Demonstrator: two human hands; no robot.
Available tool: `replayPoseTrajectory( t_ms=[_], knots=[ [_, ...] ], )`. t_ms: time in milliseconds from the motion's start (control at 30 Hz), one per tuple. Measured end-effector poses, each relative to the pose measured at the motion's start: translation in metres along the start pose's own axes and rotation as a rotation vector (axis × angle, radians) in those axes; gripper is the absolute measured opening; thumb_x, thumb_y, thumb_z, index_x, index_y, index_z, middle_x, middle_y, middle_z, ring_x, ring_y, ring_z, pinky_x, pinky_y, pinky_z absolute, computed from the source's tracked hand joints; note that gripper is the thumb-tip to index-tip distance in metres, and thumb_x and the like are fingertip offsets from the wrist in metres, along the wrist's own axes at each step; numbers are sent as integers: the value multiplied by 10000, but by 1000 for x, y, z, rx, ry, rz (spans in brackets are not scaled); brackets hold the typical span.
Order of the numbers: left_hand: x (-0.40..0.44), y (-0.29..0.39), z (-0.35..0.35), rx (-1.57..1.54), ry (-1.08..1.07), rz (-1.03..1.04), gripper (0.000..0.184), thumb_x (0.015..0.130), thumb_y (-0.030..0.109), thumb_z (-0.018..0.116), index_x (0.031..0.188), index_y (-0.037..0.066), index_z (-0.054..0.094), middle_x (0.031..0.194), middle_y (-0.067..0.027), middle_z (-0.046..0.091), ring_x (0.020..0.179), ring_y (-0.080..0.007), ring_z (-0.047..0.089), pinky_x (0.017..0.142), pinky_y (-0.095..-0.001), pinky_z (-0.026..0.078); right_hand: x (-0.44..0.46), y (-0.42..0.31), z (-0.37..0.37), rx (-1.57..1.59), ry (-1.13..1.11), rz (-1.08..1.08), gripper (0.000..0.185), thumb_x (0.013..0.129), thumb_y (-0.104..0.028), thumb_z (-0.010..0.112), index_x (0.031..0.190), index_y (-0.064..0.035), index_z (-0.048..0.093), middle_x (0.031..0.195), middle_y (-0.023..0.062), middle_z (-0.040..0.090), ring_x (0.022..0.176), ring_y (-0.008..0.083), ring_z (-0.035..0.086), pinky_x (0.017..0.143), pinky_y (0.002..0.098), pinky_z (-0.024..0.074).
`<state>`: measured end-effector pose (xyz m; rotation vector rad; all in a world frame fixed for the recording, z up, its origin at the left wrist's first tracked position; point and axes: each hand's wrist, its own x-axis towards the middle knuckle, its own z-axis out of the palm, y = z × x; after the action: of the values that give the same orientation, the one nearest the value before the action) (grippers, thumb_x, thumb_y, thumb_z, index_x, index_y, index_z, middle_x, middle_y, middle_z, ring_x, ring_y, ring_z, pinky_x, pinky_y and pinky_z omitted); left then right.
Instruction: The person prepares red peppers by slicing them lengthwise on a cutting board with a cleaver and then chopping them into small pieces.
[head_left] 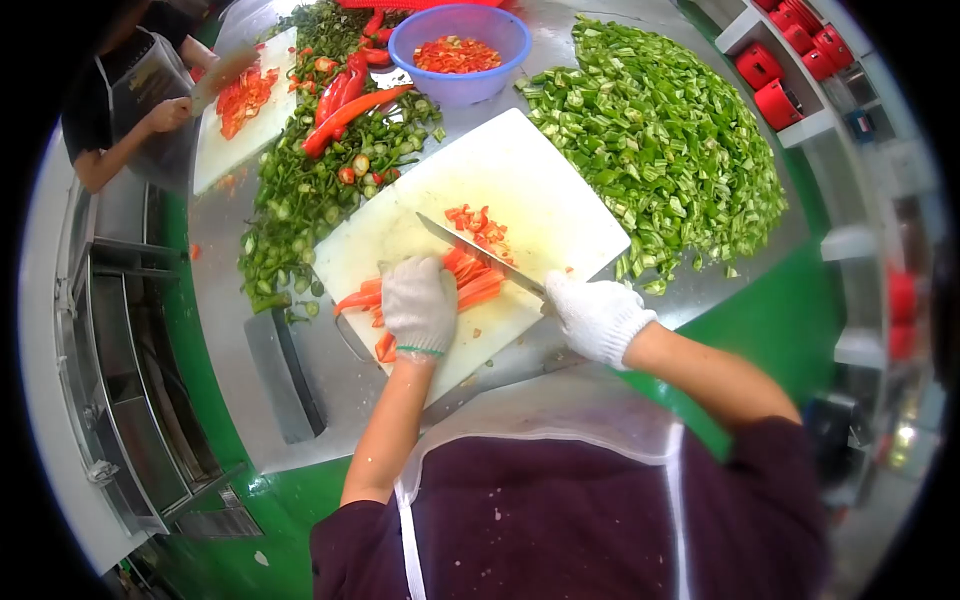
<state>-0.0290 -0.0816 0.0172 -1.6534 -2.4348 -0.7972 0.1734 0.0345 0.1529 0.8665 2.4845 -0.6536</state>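
Right hand (600,318) wrapped round the knife (490,257), left hand (418,305) curled down, gripping red pepper strips (482,290) on the white board (560,185), both gloved. Blade's near those left fingers: one slippery strip could mean a nick! Just beyond, chopped red bits (480,226); a careless sweep might scatter them into that green pepper heap (660,150).

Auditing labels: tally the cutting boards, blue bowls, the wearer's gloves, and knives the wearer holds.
Cutting boards: 2
Blue plastic bowl: 1
Wearer's white gloves: 2
Knife held by the wearer: 1
Total: 6
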Motion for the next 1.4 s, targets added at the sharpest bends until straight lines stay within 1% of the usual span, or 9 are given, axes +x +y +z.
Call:
replayPoseTrajectory(
  t_ms=[200,300,433,667,767,900,1067,1167,1400],
  knots=[
    [-3,-2,8,-24,13,1,157,853,146,686,973,47,666,899,-145,654,888,-357,630,779,-471,508,35,-24,-8,100,-192,158,174,997,-137,427,1079,-20,527,934,275,689,870,459,686,775,555,524],
    [-2,-1,8,-27,13,-7,150,857,152,685,968,52,666,897,-150,652,876,-361,629,772,-475,508,76,-14,20,134,-7,19,197,1018,-155,407,1080,-13,528,974,271,690,896,457,674,801,545,518],
    [2,-2,9,-23,30,-13,141,865,168,677,953,58,670,898,-152,653,868,-363,630,760,-479,510,64,-12,23,127,64,24,203,1021,-177,426,1087,-16,531,948,260,689,852,463,666,772,545,522],
    [0,1,7,-13,29,-62,155,851,199,676,912,57,678,888,-150,657,852,-368,637,748,-491,514,23,-12,9,-56,-75,16,201,989,-173,479,1117,-22,516,921,258,695,867,474,689,757,544,542],
    [-1,2,5,79,-45,-63,160,851,208,681,912,61,672,895,-142,659,854,-356,640,744,-488,514,61,-31,30,157,-10,190,189,995,-158,464,1109,-12,504,941,260,702,876,469,690,768,544,539],
    [-1,2,4,57,-3,-45,157,855,208,683,914,64,663,898,-140,650,856,-348,635,745,-471,518,81,-30,24,90,100,-16,211,1013,-168,434,1110,10,493,949,287,695,904,476,682,794,561,521],
    [-4,0,7,-22,83,-40,135,872,187,668,914,59,653,888,-155,643,838,-366,630,726,-481,515,34,-29,10,2,-2,90,206,1005,-187,446,1115,-24,506,964,280,693,906,469,686,796,577,519],
    [5,10,-3,0,-167,-262,173,849,219,683,929,66,689,911,-147,659,880,-358,640,769,-482,523,12,-24,9,-45,-66,54,220,1006,-212,437,1120,-50,532,993,290,682,923,467,687,804,575,527],
    [-4,4,5,6,-18,-172,134,854,188,671,881,60,643,854,-170,641,811,-393,634,707,-521,508,57,-35,28,118,-8,146,223,984,-184,490,1148,-34,505,995,272,687,917,468,682,785,542,539]
  ],
)
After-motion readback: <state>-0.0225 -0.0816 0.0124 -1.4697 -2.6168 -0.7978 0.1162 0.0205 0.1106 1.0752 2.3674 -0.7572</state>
